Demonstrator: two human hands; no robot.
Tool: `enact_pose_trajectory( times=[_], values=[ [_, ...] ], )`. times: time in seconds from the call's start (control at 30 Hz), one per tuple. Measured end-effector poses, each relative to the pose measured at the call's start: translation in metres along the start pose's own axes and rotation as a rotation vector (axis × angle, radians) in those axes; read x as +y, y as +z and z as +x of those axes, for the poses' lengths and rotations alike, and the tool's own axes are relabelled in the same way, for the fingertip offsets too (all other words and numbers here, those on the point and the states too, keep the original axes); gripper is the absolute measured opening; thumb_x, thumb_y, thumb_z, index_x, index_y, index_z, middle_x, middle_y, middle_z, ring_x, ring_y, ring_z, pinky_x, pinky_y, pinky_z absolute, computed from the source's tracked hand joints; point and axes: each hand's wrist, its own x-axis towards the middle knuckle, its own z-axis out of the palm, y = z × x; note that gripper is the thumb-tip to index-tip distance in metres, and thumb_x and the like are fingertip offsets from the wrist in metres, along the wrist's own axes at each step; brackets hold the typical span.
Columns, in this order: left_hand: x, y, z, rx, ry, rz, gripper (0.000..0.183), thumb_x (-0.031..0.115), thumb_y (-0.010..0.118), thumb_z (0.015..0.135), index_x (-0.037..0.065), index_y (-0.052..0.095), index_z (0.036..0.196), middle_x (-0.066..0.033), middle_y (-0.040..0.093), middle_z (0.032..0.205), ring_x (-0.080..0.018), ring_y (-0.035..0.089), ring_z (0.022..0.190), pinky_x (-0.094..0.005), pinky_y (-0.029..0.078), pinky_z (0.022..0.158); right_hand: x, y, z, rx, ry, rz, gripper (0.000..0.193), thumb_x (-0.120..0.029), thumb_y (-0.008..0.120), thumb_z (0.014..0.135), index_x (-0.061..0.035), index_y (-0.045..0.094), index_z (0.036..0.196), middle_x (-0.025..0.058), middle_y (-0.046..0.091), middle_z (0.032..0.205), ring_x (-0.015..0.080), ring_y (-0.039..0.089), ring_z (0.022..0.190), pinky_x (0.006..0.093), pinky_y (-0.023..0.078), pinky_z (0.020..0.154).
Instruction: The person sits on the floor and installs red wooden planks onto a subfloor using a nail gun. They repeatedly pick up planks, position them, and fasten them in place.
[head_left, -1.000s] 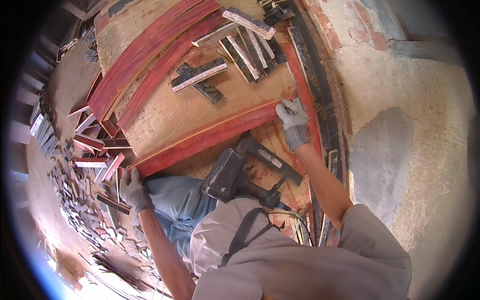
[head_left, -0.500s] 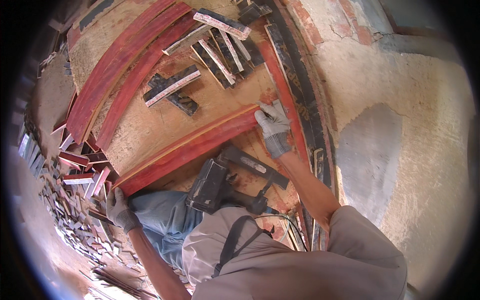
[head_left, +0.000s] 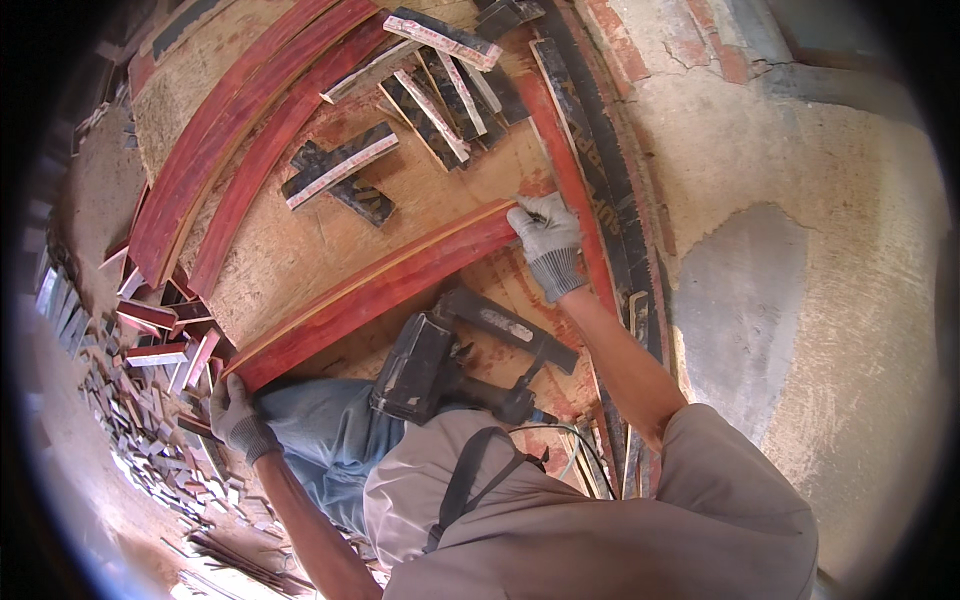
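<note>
A long red wooden strip (head_left: 385,295) with a pale upper edge lies slantwise in front of me, between my two gloved hands. My left hand (head_left: 239,415), in a grey knit glove, grips its near left end, over my knee. At the far right end, my right hand (head_left: 546,236) is closed on the strip, the thumb and fingers around its tip. A black nail gun (head_left: 420,365) rests between the strip and my body, its long magazine (head_left: 505,325) slanting to the right. A hose runs from its handle end.
Short black-and-white blocks (head_left: 340,170) lie scattered on the wooden board (head_left: 265,265). Curved red strips (head_left: 235,140) lie at the upper left. Black strips (head_left: 610,200) run down the right edge beside the wall. Many offcuts (head_left: 165,440) cover the floor at left.
The strip's right end and my right hand have shifted very slightly up. My grip at both ends looks the same.
</note>
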Motion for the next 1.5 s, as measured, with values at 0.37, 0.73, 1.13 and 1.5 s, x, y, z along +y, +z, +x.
enact_pose_trajectory(
  times=[0.37, 0.73, 1.13, 1.5],
  values=[
    [-0.008, -0.002, 0.004, 0.037, 0.155, 0.194, 0.026, 0.008, 0.075, 0.095, -0.007, 0.072, 0.115, -0.0118, 0.074, 0.105, -0.0163, 0.067, 0.091, -0.0293, 0.055, 0.083, -0.004, -0.005, 0.013, -0.068, 0.09, -0.158, 0.016, -0.013, 0.076, 0.091, 0.0013, 0.075, 0.098, 0.0011, 0.068, 0.075, 0.0062, 0.056, 0.056, 0.025, 0.046, 0.049],
    [0.049, 0.079, -0.067, -0.158, 0.925, 0.609, 0.039, 0.023, 0.083, 0.084, 0.005, 0.072, 0.118, -0.0137, 0.073, 0.116, -0.0308, 0.064, 0.116, -0.0494, 0.04, 0.113, 0.009, -0.007, 0.023, -0.076, 0.139, -0.131, 0.021, -0.007, 0.076, 0.091, 0.0053, 0.073, 0.109, 0.0105, 0.074, 0.092, 0.0143, 0.07, 0.075, 0.0298, 0.062, 0.059],
    [0.064, 0.171, -0.104, -0.557, 0.796, 0.542, 0.01, 0.018, 0.077, 0.079, 0.01, 0.076, 0.085, -0.0096, 0.073, 0.088, -0.0337, 0.065, 0.089, -0.0463, 0.05, 0.087, -0.004, -0.004, 0.017, -0.068, 0.207, -0.039, 0.023, -0.006, 0.075, 0.091, 0.0063, 0.071, 0.11, 0.011, 0.074, 0.096, 0.0167, 0.072, 0.078, 0.032, 0.065, 0.06],
    [0.062, 0.176, -0.102, -0.568, 0.784, 0.554, 0.007, 0.01, 0.077, 0.076, 0.009, 0.073, 0.082, -0.0101, 0.071, 0.084, -0.0338, 0.065, 0.086, -0.0454, 0.052, 0.08, 0.003, -0.009, 0.015, -0.109, 0.219, 0.045, 0.024, -0.01, 0.075, 0.093, 0.006, 0.072, 0.111, 0.0107, 0.073, 0.1, 0.0156, 0.071, 0.081, 0.0318, 0.065, 0.067]
  ],
)
